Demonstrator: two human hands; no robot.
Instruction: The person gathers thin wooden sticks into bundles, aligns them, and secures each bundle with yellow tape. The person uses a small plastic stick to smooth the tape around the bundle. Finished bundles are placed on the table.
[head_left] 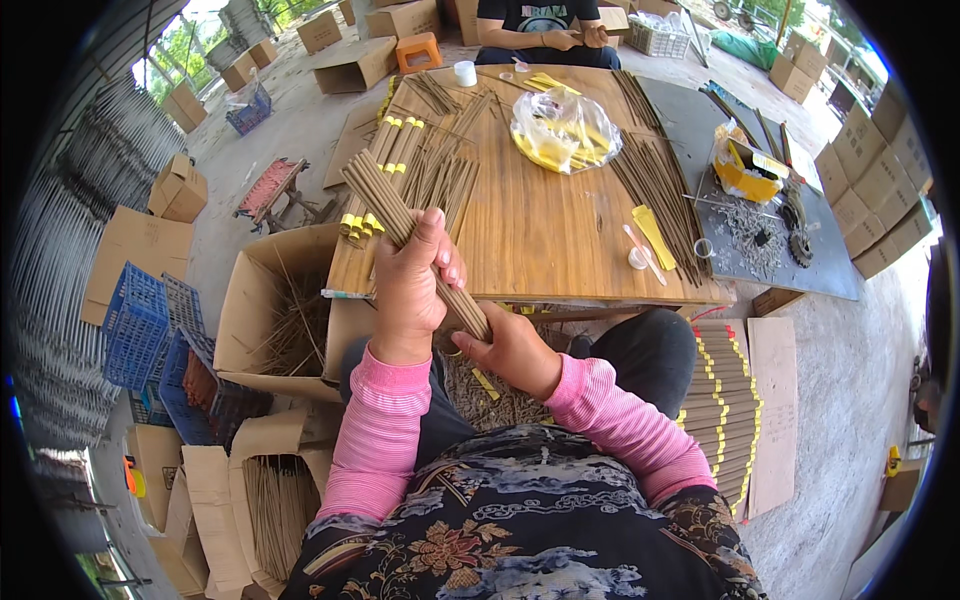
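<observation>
A bundle of thin brown incense sticks (378, 192) slants across my lap, in front of the table's near edge. My left hand (415, 275) is wrapped round its middle, thumb on top. Closed round the lower end is my right hand (512, 350), which hides that tip. On the wooden table (510, 245), just beyond my left hand, lie loose sticks (440, 185) and several bundles with yellow bands (395, 145). A clear plastic bag with yellow strips (566, 130) rests farther back. Nearer the right side are a yellow strip (653, 237) and a small white-handled spoon (645, 250).
An open carton with scattered sticks (280, 310) stands left of my knees, and another carton (275, 500) below it holds sticks. Blue crates (140, 325) are farther left. Banded bundles (722, 410) lie at my right. Across the table sits another person (540, 30).
</observation>
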